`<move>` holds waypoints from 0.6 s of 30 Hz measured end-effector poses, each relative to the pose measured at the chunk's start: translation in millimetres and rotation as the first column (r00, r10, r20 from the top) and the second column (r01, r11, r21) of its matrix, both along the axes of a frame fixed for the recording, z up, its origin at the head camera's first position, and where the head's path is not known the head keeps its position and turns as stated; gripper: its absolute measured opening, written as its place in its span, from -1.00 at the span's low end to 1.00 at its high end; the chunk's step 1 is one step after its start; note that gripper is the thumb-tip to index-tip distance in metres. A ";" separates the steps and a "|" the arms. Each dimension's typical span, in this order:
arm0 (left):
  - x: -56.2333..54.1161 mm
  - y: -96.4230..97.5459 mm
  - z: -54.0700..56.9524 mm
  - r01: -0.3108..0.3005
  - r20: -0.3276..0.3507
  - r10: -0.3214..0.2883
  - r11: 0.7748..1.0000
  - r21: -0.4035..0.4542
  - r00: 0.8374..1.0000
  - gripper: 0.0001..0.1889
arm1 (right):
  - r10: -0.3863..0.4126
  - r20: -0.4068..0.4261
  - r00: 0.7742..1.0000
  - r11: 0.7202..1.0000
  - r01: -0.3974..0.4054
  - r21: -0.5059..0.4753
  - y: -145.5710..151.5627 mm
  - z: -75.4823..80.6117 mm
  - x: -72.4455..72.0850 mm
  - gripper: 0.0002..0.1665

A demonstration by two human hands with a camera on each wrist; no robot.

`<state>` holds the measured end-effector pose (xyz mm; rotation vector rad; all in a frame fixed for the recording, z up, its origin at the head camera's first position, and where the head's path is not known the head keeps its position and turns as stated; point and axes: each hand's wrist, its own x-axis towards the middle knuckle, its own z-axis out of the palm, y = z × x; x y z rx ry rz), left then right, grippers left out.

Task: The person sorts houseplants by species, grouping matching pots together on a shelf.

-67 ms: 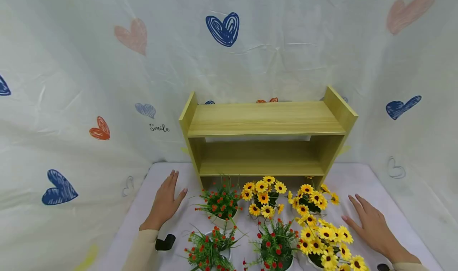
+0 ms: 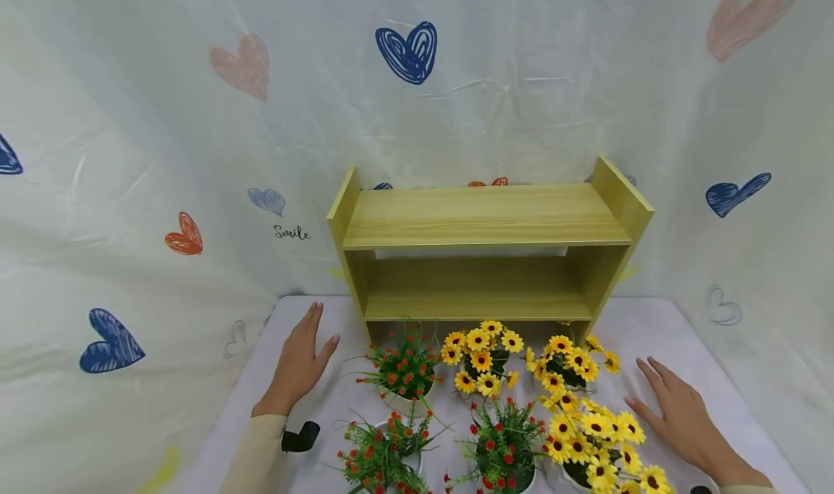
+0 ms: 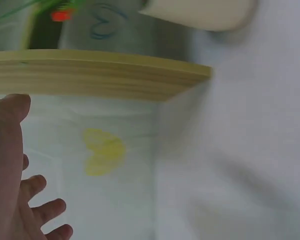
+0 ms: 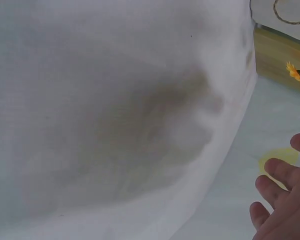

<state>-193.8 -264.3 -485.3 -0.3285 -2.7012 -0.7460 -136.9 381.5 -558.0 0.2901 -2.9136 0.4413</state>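
Observation:
My left hand (image 2: 296, 367) is held over the left side of the table, fingers straight and thumb apart, holding nothing. Nearest to it stands a potted plant with small red flowers (image 2: 405, 371). Over the right side of the table is my right hand (image 2: 677, 411), its fingers spread and nothing in them. Beside it are two pots of yellow flowers, a front one (image 2: 596, 443) and a rear one (image 2: 570, 360). Another yellow-flowered pot (image 2: 483, 360) stands in the middle, and two more red-flowered plants, one left (image 2: 384, 454) and one right (image 2: 504, 447), stand in front.
A light wooden two-tier shelf (image 2: 478, 284) stands at the back of the table (image 2: 339, 414), close behind the rear pots. Behind it hangs a white curtain (image 2: 508, 110) printed with hearts, which also runs along both sides.
My left hand has shifted slightly toward the back of the table. The right hand looks almost the same, and the plants stay where they were.

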 end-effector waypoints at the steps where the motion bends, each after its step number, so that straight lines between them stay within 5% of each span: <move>1: -1.5 2.1 8.1 0.003 -0.017 -0.003 1.000 0.023 1.000 -0.25 | 0.006 -0.019 1.000 1.000 -0.006 -0.004 1.3 -0.9 4.0 -0.08; 6: -4.6 16.4 52.3 0.026 -0.077 -0.016 0.990 0.142 0.997 -0.26 | 0.038 -0.053 0.998 0.999 -0.039 -0.013 6.2 -4.3 25.3 -0.20; 11: -9.0 33.9 92.6 0.079 -0.180 -0.039 0.972 0.220 0.983 -0.28 | 0.031 0.088 0.996 0.998 -0.026 -0.056 6.6 -4.7 39.7 -0.22; 14: -12.7 45.0 112.2 0.115 -0.239 -0.054 0.962 0.248 0.970 -0.25 | 0.016 0.158 0.987 0.998 -0.005 -0.069 7.8 -10.5 46.0 -0.19; 18: -16.8 58.0 133.9 0.144 -0.294 -0.063 0.954 0.264 0.954 -0.24 | 0.029 0.129 0.991 0.995 -0.017 -0.095 8.7 -22.6 55.9 -0.22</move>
